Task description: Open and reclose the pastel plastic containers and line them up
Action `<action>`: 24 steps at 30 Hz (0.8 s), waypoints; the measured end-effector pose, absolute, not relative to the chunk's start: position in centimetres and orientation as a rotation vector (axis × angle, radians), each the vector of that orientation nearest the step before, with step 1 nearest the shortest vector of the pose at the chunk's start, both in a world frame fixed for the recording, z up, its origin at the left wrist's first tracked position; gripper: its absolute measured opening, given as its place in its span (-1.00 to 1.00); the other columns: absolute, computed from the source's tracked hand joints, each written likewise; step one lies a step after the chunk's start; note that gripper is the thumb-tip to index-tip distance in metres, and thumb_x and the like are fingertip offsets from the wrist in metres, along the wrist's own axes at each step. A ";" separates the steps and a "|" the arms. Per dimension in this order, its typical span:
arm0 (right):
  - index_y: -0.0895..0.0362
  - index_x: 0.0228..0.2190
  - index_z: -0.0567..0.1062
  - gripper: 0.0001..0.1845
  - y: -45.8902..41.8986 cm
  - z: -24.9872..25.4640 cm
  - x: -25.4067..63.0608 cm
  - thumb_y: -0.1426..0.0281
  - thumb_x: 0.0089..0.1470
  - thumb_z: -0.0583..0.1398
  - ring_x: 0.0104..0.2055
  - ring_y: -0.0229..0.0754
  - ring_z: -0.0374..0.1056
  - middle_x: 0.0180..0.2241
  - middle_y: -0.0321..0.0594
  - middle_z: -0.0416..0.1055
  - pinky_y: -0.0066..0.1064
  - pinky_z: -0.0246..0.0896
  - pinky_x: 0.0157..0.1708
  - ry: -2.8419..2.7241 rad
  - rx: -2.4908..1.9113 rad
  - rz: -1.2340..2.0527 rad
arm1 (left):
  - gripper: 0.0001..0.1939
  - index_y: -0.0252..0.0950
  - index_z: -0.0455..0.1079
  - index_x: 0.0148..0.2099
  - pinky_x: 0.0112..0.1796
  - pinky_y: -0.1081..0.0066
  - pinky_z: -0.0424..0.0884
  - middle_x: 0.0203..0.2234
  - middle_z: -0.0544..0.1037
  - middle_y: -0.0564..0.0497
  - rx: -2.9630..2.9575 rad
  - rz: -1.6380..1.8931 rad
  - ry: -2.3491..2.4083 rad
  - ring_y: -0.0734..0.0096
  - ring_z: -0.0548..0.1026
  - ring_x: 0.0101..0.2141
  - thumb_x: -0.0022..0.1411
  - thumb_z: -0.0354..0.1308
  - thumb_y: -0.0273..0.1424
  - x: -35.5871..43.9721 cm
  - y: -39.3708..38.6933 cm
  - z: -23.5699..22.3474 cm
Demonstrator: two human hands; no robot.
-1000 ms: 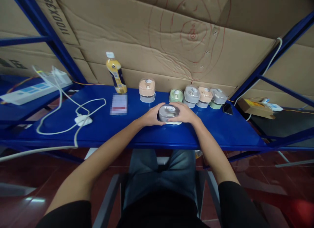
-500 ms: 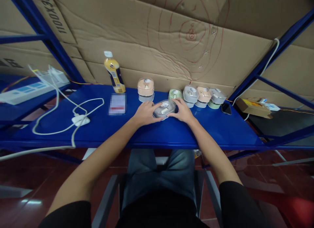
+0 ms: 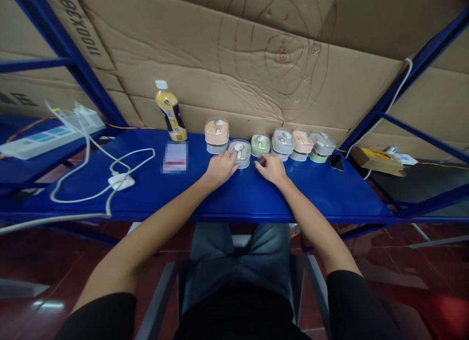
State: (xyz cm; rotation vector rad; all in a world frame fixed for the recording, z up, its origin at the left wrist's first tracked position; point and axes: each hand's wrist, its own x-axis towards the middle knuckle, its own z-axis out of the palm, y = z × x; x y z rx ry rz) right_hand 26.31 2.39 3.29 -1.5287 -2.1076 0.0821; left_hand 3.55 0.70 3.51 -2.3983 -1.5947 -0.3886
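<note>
Just left of the middle of the table, a small grey box (image 3: 240, 157) with a clear domed lid sits upright. My left hand (image 3: 221, 168) is at its left front corner, fingers lying over the lid's edge and thumb by its front. My right hand (image 3: 271, 169) rests apart from that box, fingers loosely bent and thumb separate, holding nothing. Behind the right fingers stands a green lidded box (image 3: 260, 144). A peach box on a grey one (image 3: 217, 135) is close behind my left hand.
Stacked lidded boxes, grey (image 3: 283, 142), peach (image 3: 302, 143) and grey over green (image 3: 321, 145), line the back right beside a phone (image 3: 336, 162). A yellow drink bottle (image 3: 171, 113), a blurred card (image 3: 175, 157) and a white adapter with cable (image 3: 121, 180) are at left. Cardboard (image 3: 205, 81) walls the back.
The grey box has shifted slightly left and turned so its handle faces me. My right hand has come off it, while my left remains at its side.
</note>
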 end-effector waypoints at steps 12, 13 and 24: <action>0.08 -0.15 0.65 -0.76 2.1 3.5 26.9 0.23 0.27 0.26 -0.24 -0.08 0.56 -0.31 -0.21 0.66 -0.36 0.31 -0.26 -2.160 -1.571 0.135 | -0.49 -0.35 0.24 0.37 0.12 0.01 0.39 0.08 0.52 -0.35 -2.334 -0.743 -1.608 -0.16 0.43 0.16 0.45 -0.02 -0.34 4.7 5.3 3.8; 0.08 -0.15 0.65 -0.76 2.1 3.5 26.9 0.23 0.27 0.25 -0.24 -0.08 0.56 -0.31 -0.21 0.66 -0.36 0.31 -0.26 -2.160 -1.568 0.135 | -0.48 -0.35 0.23 0.37 0.16 -0.05 0.34 0.13 0.49 -0.37 -2.303 -0.787 -1.606 -0.21 0.40 0.20 0.45 0.00 -0.31 4.5 5.2 4.3; 0.07 -0.20 0.65 -0.77 2.1 3.4 27.0 0.23 0.27 0.24 -0.30 -0.09 0.53 -0.35 -0.21 0.63 -0.34 0.31 -0.30 -2.110 -1.574 0.170 | -0.11 -0.42 0.17 0.35 0.10 -0.17 0.40 0.17 0.40 -0.51 -1.773 -1.119 -2.305 -0.41 0.46 0.13 0.15 0.40 -0.08 2.5 9.3 6.1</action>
